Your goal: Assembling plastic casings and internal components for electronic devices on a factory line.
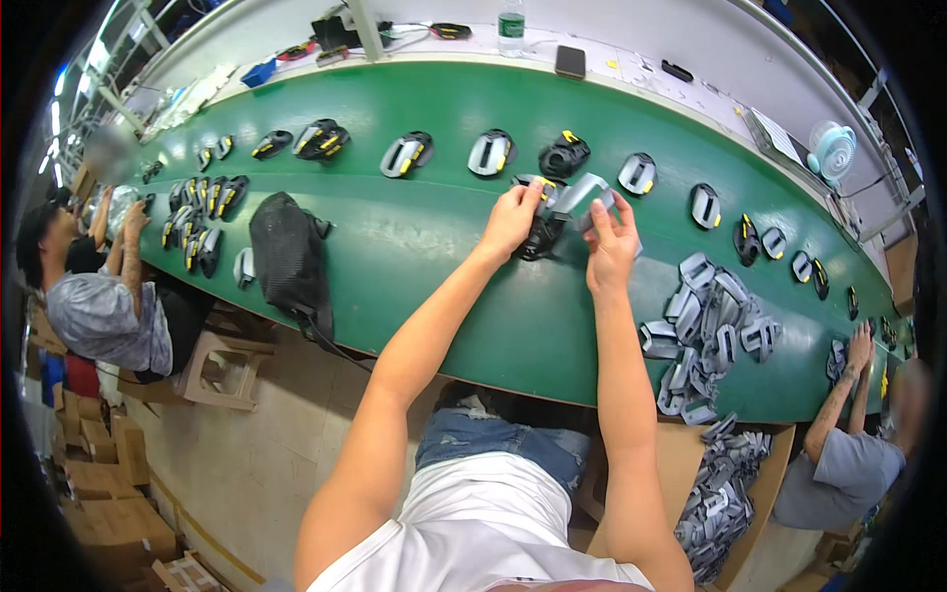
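My left hand (513, 219) is closed on a black plastic part with yellow (543, 237), held just above the green bench. In my right hand (612, 245), fingers and thumb pinch a curved grey plastic piece (582, 193). The grey piece is tilted and comes close to the black part; whether they touch I cannot tell. Just beyond my hands lies another black and yellow part (563, 155). To the right of my right hand is a heap of loose grey pieces (695, 321).
A green bench (473, 335) curves across, with spaced black, grey and yellow parts along it. At left lies a black bag (289, 257). An open carton (651, 454) of grey pieces stands below right. Co-workers sit at left (104, 306) and right (838, 474).
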The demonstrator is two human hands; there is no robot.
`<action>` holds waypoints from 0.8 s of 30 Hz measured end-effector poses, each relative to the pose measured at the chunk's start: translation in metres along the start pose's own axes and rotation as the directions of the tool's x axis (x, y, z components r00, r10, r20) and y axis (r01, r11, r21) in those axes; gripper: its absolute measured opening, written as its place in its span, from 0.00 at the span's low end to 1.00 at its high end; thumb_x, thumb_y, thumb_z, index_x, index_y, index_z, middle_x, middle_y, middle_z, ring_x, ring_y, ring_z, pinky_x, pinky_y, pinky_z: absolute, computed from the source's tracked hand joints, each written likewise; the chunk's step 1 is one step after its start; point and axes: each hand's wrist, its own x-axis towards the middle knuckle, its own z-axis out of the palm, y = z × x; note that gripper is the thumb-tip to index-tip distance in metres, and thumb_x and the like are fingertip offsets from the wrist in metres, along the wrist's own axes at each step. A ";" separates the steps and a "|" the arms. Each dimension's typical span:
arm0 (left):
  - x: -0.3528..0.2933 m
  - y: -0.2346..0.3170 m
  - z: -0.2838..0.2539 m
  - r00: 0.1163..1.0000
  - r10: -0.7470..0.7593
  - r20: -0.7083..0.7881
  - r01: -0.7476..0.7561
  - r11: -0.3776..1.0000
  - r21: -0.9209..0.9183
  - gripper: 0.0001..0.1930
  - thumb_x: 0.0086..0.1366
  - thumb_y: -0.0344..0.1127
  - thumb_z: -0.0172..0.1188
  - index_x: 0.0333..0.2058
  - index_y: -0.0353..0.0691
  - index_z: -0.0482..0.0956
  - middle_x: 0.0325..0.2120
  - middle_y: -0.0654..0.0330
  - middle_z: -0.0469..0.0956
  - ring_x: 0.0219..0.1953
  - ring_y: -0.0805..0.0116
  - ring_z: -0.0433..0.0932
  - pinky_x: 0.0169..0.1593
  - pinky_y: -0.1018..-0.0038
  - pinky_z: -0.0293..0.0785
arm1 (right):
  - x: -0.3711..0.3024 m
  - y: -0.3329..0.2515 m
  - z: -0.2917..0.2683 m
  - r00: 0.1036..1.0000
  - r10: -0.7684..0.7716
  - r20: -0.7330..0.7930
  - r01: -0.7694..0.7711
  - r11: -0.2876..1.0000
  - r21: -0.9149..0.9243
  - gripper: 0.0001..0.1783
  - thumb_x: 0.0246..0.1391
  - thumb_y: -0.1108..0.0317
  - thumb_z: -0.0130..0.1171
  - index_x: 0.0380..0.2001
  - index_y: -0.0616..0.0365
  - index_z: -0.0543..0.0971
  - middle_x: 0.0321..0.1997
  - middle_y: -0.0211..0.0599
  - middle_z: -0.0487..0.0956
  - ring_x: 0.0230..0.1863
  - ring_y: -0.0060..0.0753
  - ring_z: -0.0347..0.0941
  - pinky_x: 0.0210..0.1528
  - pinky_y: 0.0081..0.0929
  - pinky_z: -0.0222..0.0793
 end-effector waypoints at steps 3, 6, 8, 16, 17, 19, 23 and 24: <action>0.001 -0.021 -0.001 0.997 -0.011 0.080 0.025 0.985 -0.172 0.23 0.67 0.51 0.44 0.32 0.34 0.76 0.20 0.66 0.69 0.24 0.80 0.65 0.29 0.78 0.64 | -0.009 0.008 0.000 0.998 -0.019 0.053 0.029 0.981 -0.192 0.21 0.51 0.71 0.61 0.49 0.61 0.69 0.30 0.26 0.76 0.26 0.13 0.67 0.25 0.11 0.59; -0.007 -0.018 0.006 0.995 0.032 0.096 -0.002 0.956 -0.292 0.22 0.68 0.50 0.44 0.34 0.34 0.76 0.23 0.67 0.71 0.26 0.80 0.66 0.30 0.79 0.63 | -0.012 0.012 0.007 0.991 -0.089 0.099 0.111 0.963 -0.245 0.20 0.50 0.72 0.62 0.47 0.64 0.71 0.32 0.28 0.75 0.29 0.13 0.68 0.32 0.12 0.65; -0.013 -0.008 0.008 0.995 0.047 0.090 -0.011 0.931 -0.365 0.22 0.68 0.49 0.44 0.35 0.33 0.76 0.24 0.67 0.71 0.26 0.80 0.66 0.30 0.80 0.63 | -0.012 0.015 0.004 0.993 -0.079 0.091 0.102 0.955 -0.279 0.20 0.50 0.72 0.62 0.47 0.65 0.72 0.33 0.29 0.75 0.30 0.14 0.68 0.34 0.12 0.66; -0.016 -0.010 0.005 0.988 0.084 0.129 -0.049 0.967 -0.251 0.18 0.60 0.45 0.59 0.35 0.32 0.75 0.24 0.67 0.72 0.27 0.82 0.66 0.30 0.82 0.62 | -0.010 0.010 0.000 0.992 -0.023 0.124 0.063 0.942 -0.330 0.22 0.48 0.71 0.64 0.47 0.65 0.72 0.35 0.30 0.75 0.33 0.16 0.69 0.35 0.15 0.68; -0.016 -0.009 0.004 0.990 0.076 0.119 -0.041 0.960 -0.277 0.17 0.60 0.44 0.60 0.35 0.33 0.75 0.24 0.67 0.72 0.27 0.83 0.66 0.30 0.82 0.63 | -0.011 0.009 0.003 0.993 -0.022 0.119 0.061 0.941 -0.332 0.22 0.48 0.71 0.64 0.47 0.65 0.72 0.35 0.30 0.75 0.33 0.16 0.69 0.35 0.15 0.68; -0.018 -0.006 0.005 0.989 0.107 0.100 -0.068 0.941 -0.330 0.17 0.58 0.44 0.62 0.35 0.33 0.76 0.25 0.66 0.74 0.26 0.83 0.67 0.29 0.82 0.64 | -0.015 0.001 0.015 0.995 -0.032 0.091 0.051 0.973 -0.224 0.22 0.49 0.72 0.63 0.47 0.66 0.72 0.37 0.32 0.76 0.36 0.18 0.70 0.39 0.17 0.69; -0.021 0.003 0.004 0.980 0.131 0.147 -0.072 0.933 -0.352 0.18 0.59 0.45 0.61 0.35 0.33 0.76 0.25 0.65 0.74 0.26 0.82 0.68 0.29 0.82 0.65 | -0.014 0.001 0.001 0.952 0.198 0.231 -0.164 0.973 -0.161 0.19 0.52 0.72 0.60 0.47 0.68 0.72 0.43 0.36 0.76 0.42 0.20 0.72 0.47 0.20 0.68; -0.019 0.006 0.001 0.976 0.153 0.154 -0.099 0.946 -0.310 0.17 0.59 0.45 0.61 0.33 0.33 0.76 0.24 0.66 0.73 0.25 0.82 0.67 0.28 0.82 0.64 | -0.014 0.001 0.000 0.953 0.199 0.230 -0.164 0.973 -0.162 0.19 0.52 0.72 0.60 0.47 0.68 0.72 0.43 0.36 0.76 0.42 0.20 0.72 0.47 0.20 0.68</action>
